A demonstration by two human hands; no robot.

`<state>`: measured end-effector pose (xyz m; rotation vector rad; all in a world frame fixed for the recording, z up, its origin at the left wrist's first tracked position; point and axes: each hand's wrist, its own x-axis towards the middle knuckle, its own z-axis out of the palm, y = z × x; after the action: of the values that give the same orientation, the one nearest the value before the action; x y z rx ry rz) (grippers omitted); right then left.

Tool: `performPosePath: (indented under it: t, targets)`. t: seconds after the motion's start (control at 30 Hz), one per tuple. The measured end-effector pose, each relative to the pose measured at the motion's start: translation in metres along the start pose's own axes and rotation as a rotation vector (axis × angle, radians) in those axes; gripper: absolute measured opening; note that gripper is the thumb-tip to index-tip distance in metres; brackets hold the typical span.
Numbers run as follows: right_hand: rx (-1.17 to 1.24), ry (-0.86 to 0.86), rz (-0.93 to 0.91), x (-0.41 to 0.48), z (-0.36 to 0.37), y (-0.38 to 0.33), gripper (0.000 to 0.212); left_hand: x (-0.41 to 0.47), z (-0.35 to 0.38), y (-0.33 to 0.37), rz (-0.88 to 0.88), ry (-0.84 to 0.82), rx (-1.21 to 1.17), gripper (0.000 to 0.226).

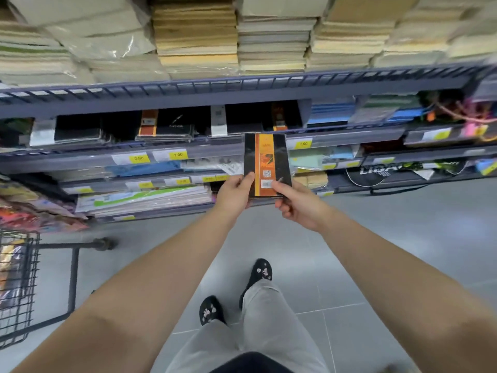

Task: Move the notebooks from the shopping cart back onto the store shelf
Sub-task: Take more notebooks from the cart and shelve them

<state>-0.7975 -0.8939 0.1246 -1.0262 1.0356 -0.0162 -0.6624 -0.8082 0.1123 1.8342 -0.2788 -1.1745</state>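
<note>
I hold a black notebook with an orange band [266, 157] upright in front of the store shelf [188, 146]. My left hand [235, 193] grips its lower left edge and my right hand [295, 203] grips its lower right corner. Just above and behind it, similar black notebooks [166, 125] lie stacked on the shelf. The wire shopping cart [18, 284] stands at the far left with more packaged items inside.
Tall stacks of paper pads [271, 36] fill the upper shelf. Yellow price tags [177, 155] line the shelf rails. Lower shelves hold coloured folders [139, 200]. Grey tiled floor [376, 251] lies below, with my legs and black slippers [261, 273] on it.
</note>
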Motion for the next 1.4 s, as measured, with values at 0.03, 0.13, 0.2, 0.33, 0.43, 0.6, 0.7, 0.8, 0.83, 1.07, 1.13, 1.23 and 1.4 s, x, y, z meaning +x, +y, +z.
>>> performPosePath:
  t: [0.03, 0.13, 0.2, 0.33, 0.43, 0.6, 0.7, 0.8, 0.83, 1.07, 1.13, 1.23, 1.4]
  targets:
    - [0.01, 0.024, 0.0, 0.006, -0.011, -0.003, 0.02, 0.007, 0.005, 0.003, 0.003, -0.006, 0.057, 0.029]
    - [0.012, 0.09, -0.001, 0.031, -0.043, -0.017, 0.022, 0.035, 0.008, 0.005, 0.016, 0.056, 0.272, 0.04]
    - [0.003, 0.103, -0.001, 0.052, -0.061, -0.031, 0.018, 0.058, 0.003, 0.001, 0.039, 0.065, 0.417, 0.049]
    - [0.025, 0.163, 0.027, 0.086, -0.076, -0.057, 0.013, 0.096, -0.006, -0.018, 0.017, -0.011, 0.812, 0.078]
    - [0.149, 0.234, 0.052, 0.108, -0.081, -0.062, 0.015, 0.118, 0.0, -0.022, -0.009, 0.014, 0.957, 0.088]
    - [0.375, 0.223, 0.1, 0.122, -0.082, -0.041, 0.02, 0.143, 0.015, -0.013, -0.047, 0.09, 1.024, 0.094]
    - [0.365, 0.205, 0.103, 0.124, -0.077, -0.036, 0.029, 0.15, 0.02, -0.009, -0.089, 0.074, 1.043, 0.096]
    - [0.335, 0.208, 0.064, 0.131, -0.071, -0.044, 0.028, 0.152, 0.023, -0.01, -0.103, 0.076, 1.022, 0.098]
    - [0.331, 0.226, 0.045, 0.135, -0.069, -0.047, 0.024, 0.152, 0.023, -0.011, -0.103, 0.075, 1.019, 0.098]
    - [0.248, 0.401, 0.0, 0.161, -0.069, -0.072, 0.018, 0.155, 0.018, -0.015, -0.084, 0.061, 1.005, 0.1]
    - [0.172, 0.394, 0.016, 0.162, -0.068, -0.07, 0.021, 0.155, 0.016, -0.014, -0.08, 0.066, 0.976, 0.097]
    - [0.062, 0.333, 0.026, 0.154, -0.061, -0.06, 0.02, 0.146, 0.014, -0.015, -0.067, 0.077, 0.915, 0.089]
    - [-0.236, 0.219, -0.044, 0.13, -0.043, -0.034, 0.016, 0.104, 0.008, -0.036, -0.054, 0.079, 0.898, 0.086]
